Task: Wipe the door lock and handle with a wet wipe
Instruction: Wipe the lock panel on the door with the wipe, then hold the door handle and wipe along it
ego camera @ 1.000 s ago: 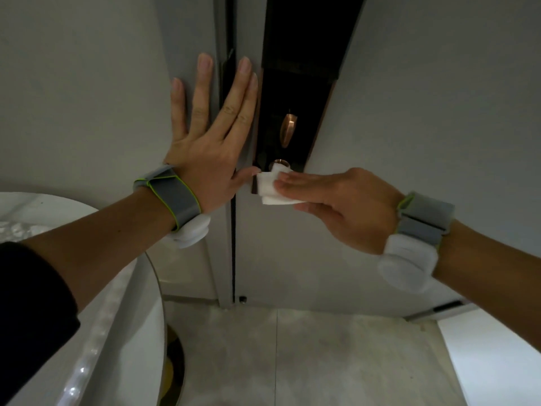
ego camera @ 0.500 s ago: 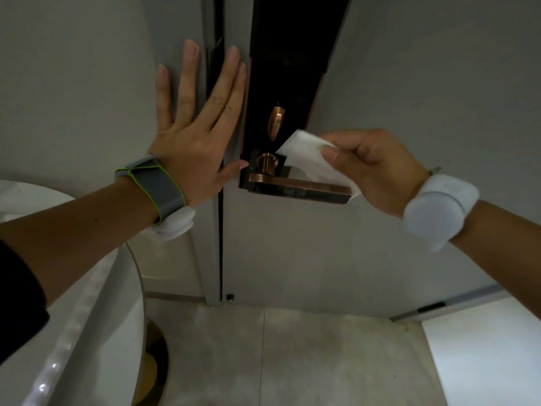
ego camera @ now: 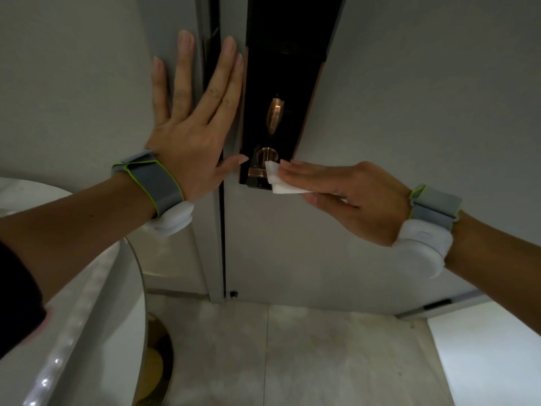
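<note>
From the head camera, the only view you have, your left hand (ego camera: 190, 124) lies flat and spread against the pale door (ego camera: 409, 98) and the frame edge, all fingers extended and holding nothing; its thumb tip reaches the lower left corner of the dark lock plate (ego camera: 281, 68). It reads as a brace to keep the door steady.

Your right hand (ego camera: 342, 197) comes in from the right with its fingers stretched out nearly straight and pressed together over the wet wipe (ego camera: 278, 180), thumb underneath, so the folded white wipe is pinched flat around the handle (ego camera: 256, 172). Only a short copper stretch of the handle shows, at its pivot end just left of the wipe; the rest is hidden under the wipe and your fingers. The round copper collar (ego camera: 265, 155) sits just above the wipe's leading corner.

You appear to be mid-way, on the handle itself. No wet sheen can be made out in this dim light, so you cannot confirm which parts are already clean. Judging by where the wipe sits, the copper thumb-turn (ego camera: 274, 114) and the tall upper stretch of the lock plate are not under it now and may remain to be covered.
</note>
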The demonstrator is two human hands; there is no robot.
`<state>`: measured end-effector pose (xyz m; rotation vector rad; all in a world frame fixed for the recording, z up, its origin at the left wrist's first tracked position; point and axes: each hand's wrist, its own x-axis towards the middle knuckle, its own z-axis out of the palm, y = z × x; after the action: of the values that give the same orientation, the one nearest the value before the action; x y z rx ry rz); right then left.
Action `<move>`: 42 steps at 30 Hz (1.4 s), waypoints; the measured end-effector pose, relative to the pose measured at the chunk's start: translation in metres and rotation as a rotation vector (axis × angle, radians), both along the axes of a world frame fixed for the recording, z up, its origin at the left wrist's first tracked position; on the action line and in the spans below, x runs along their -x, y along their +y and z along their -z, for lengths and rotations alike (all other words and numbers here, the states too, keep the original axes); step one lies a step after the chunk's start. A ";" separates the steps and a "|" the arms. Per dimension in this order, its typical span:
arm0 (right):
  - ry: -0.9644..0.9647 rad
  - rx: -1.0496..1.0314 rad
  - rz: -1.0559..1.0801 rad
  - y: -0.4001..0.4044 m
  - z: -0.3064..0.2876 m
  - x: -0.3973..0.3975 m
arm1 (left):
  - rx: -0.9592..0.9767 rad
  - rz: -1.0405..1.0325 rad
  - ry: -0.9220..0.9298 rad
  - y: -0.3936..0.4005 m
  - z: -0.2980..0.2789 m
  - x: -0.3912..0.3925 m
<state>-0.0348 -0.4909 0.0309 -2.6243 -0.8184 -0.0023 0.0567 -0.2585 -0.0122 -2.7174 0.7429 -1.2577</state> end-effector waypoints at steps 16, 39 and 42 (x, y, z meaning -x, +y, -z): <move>-0.084 0.110 -0.034 0.035 0.012 -0.014 | 0.019 0.003 -0.017 -0.001 0.001 0.000; -0.004 -0.208 0.237 -0.043 0.016 0.022 | 0.239 0.379 0.345 -0.004 0.002 0.049; 0.071 -0.504 0.374 -0.042 0.017 0.022 | 0.306 0.477 0.460 -0.003 0.007 0.062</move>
<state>-0.0572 -0.5325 0.0137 -2.2371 -0.2455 -0.1911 -0.0057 -0.2614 -0.0187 -3.2596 1.4204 -0.8513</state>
